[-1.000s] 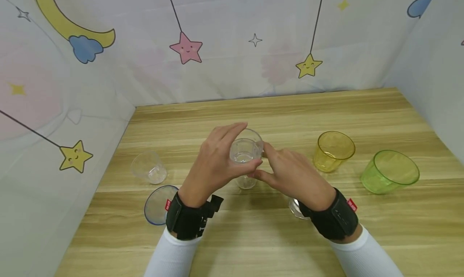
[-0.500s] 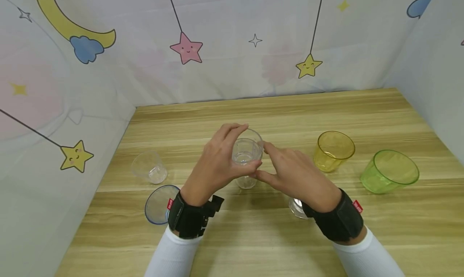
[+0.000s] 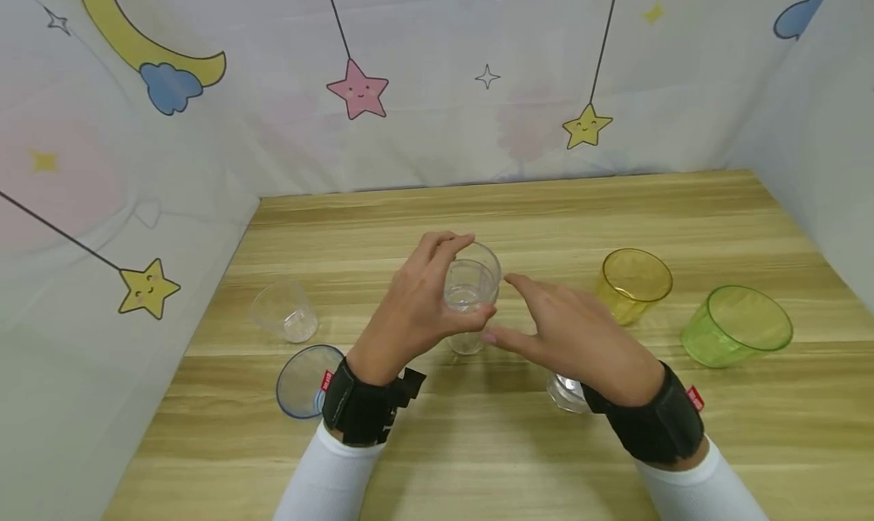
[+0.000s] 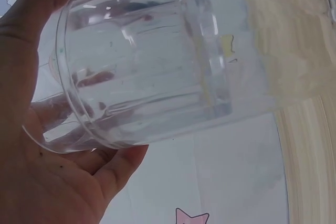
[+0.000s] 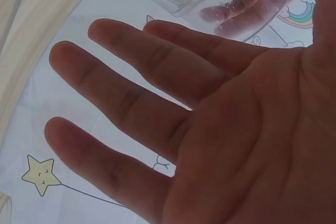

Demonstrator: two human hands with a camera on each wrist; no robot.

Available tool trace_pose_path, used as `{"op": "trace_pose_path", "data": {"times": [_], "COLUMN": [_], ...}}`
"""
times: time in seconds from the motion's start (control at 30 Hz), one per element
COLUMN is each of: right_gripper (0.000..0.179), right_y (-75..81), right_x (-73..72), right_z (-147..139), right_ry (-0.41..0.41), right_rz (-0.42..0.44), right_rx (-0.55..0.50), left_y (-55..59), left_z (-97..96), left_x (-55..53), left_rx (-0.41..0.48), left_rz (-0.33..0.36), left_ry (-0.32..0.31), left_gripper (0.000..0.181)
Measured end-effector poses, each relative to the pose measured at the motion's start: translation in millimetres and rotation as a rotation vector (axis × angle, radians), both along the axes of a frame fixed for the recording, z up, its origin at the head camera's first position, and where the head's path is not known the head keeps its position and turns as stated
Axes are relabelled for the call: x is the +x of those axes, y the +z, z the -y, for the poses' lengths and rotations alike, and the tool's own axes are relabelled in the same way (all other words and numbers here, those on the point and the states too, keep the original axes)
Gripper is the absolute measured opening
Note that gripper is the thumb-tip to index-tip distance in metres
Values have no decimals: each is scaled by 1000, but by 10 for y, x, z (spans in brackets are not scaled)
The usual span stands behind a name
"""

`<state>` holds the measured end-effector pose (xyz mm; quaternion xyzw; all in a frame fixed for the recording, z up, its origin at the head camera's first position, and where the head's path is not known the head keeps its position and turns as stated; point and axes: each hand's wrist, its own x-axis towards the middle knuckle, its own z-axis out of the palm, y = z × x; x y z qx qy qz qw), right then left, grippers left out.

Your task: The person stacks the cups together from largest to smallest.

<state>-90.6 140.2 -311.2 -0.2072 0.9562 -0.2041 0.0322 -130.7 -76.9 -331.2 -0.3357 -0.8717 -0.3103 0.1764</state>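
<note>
My left hand (image 3: 419, 301) grips a clear cup (image 3: 471, 282) near its rim, thumb on the near side and fingers on the far side. Inside it a smaller clear cup seems to be nested, as the left wrist view shows a second rim and thick fluted walls (image 4: 147, 61). A clear round base (image 3: 467, 344) shows beneath; whether it touches the table cannot be made out. Just right of the cup, my right hand (image 3: 570, 331) holds nothing. Its fingers (image 5: 121, 95) are extended and spread in the right wrist view, apart from the cup.
At left stand a clear cup (image 3: 283, 316) and a blue-rimmed cup (image 3: 297, 388), partly behind the left wristband. An amber cup (image 3: 635, 286) and a green cup (image 3: 734, 327) stand at right. A clear faceted piece (image 3: 567, 396) lies partly under the right wrist. A printed curtain (image 3: 423, 149) closes the back.
My right hand has drawn back to the right, off the cup, its thumb and index finger wider apart. The left hand still grips the cup. The head view has shifted slightly.
</note>
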Motion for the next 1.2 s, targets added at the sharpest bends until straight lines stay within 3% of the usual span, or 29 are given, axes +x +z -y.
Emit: {"op": "trace_pose_path", "data": {"times": [0.2,0.5,0.7,1.2], "right_gripper": [80,91,96,120], "right_y": [-1,47,29,-27], "right_x": [54,136,171,158], "right_z": [-51,-140,-200,-342], "right_ry": [-11,-24,-22,-46], "right_rz": [1,12,50,108], "right_rx": [20,45,54,112], "left_y": [-9,-17,-10,35], "left_z": [17,25,30,60], "left_x": [4,15,-3,-1], "left_rx": [-12,18,17,22], "left_rz": [45,204,255,329], "left_ry": [2,-8,7,143], "left_gripper": [84,90,93,103]}}
